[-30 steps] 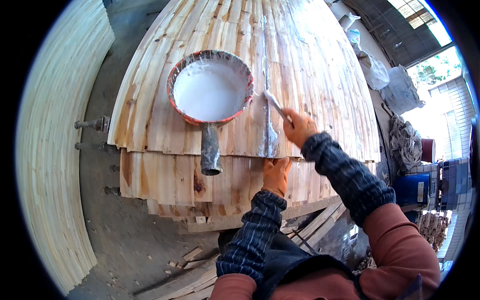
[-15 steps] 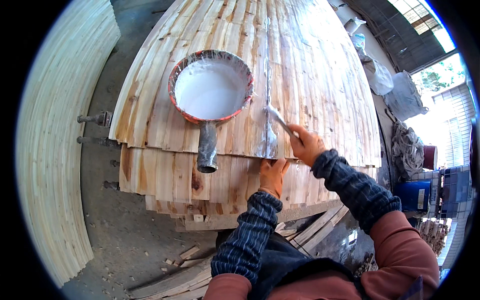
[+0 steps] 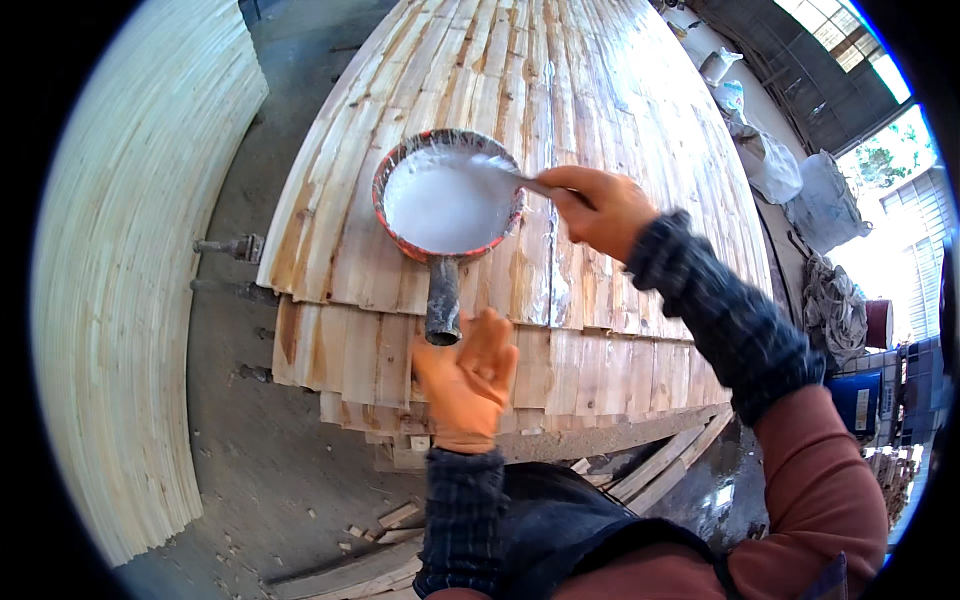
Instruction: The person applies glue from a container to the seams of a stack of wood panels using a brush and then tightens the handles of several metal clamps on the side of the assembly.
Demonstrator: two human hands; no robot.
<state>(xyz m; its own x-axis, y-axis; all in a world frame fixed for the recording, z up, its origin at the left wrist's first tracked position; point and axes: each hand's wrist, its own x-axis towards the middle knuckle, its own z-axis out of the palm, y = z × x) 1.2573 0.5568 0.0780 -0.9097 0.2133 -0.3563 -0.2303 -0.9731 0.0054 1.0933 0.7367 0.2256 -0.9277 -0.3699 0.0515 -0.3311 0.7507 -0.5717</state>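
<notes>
A round pan [image 3: 380, 205] with a red, glue-crusted rim rests on a panel of joined wooden strips [image 3: 340, 230]. White glue [image 3: 445, 212] partly fills it, and its dark tubular handle [image 3: 443, 295] points toward me. My right hand [image 3: 605, 212], in an orange glove, grips a brush [image 3: 533, 184] by its handle; the brush's far end dips over the pan's right side and is blurred there. Just below the pan handle's end, my orange-gloved left hand [image 3: 468, 385] is open, palm up, with loosely bent fingers, holding nothing. Whether its fingertips touch the handle I cannot tell.
More wooden panels [image 3: 560, 375] lie stacked beneath the top one. Metal clamp ends [image 3: 235, 247] jut out at the left edge. A tall pale wood panel [image 3: 120, 300] stands farther left. Scrap strips [image 3: 665, 465] lie on the floor near me; sacks [image 3: 825, 200] sit at the right.
My right hand has lifted the brush from the white seam and swung it left into the pan. My left hand has left the panel's front edge and moved left toward the pan handle.
</notes>
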